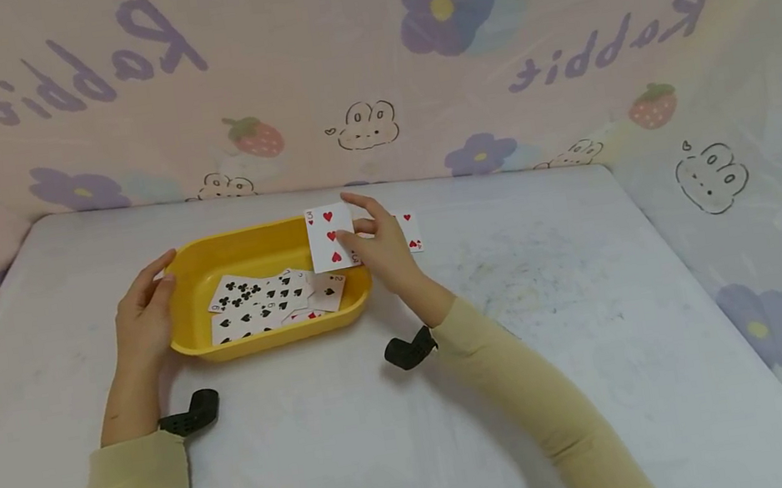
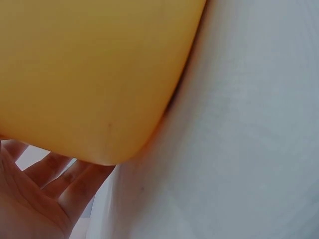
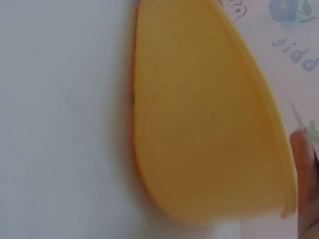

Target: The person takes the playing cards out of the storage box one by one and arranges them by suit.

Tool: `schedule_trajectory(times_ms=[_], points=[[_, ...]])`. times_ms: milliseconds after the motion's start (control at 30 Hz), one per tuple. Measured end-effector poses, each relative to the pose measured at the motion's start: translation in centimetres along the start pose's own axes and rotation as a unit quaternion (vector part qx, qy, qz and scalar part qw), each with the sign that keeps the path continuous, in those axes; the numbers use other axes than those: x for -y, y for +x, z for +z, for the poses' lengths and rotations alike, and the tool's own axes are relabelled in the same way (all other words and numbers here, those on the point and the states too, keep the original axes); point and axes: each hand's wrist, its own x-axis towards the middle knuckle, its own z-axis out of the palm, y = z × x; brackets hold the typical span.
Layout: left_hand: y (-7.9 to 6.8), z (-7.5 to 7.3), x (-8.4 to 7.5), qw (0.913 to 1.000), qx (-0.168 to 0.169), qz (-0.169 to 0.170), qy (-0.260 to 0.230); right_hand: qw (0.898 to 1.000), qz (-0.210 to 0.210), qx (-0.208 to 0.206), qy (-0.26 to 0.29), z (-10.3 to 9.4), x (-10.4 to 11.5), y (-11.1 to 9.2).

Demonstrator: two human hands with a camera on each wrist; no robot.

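A yellow plastic tray (image 1: 277, 344) holds several face-up playing cards (image 1: 250, 316), clubs and spades among them. My left hand (image 1: 144, 315) rests against the tray's left end, fingertips and thumb at the rim; in the left wrist view, its fairly straight fingers (image 2: 87, 189) meet the outer wall. Over the tray's right end, my right hand (image 1: 384, 249) pinches a three of hearts (image 1: 322, 241) by its right side. Behind that hand, a four of hearts (image 1: 410, 233) shows partly, the rest hidden by the fingers. The right wrist view shows the tray's outer wall (image 3: 199, 124) and part of a finger.
The tray stands on a table covered with a white cloth (image 1: 302, 460), faintly stained on the right (image 1: 539, 272). A patterned curtain (image 1: 303, 63) with rabbits and flowers rises behind the table and along its sides. Black wrist mounts (image 1: 192, 413) sit on both wrists.
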Motion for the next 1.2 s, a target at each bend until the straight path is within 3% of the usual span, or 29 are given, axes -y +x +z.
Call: schedule_trajectory(times_ms=[300, 567, 900, 1200], points=[[0.0, 0.0, 0.0, 1.0000, -0.003, -0.005, 0.001, 0.997, -0.024, 0.030, 0.071, -2.3, -1.5, -0.4], [0.1, 0.1, 0.0, 1.0000, -0.003, -0.004, -0.002, 0.995, -0.035, 0.035, 0.087, -4.3, -2.4, -1.1], [0.2, 0.1, -0.1, 1.0000, 0.000, -0.007, -0.003, 0.998, -0.024, 0.013, 0.053, -6.9, -4.6, -1.6], [0.2, 0.1, 0.0, 0.9999, 0.000, -0.012, -0.005, 0.998, 0.051, -0.001, -0.029, -8.2, -5.5, -2.3]])
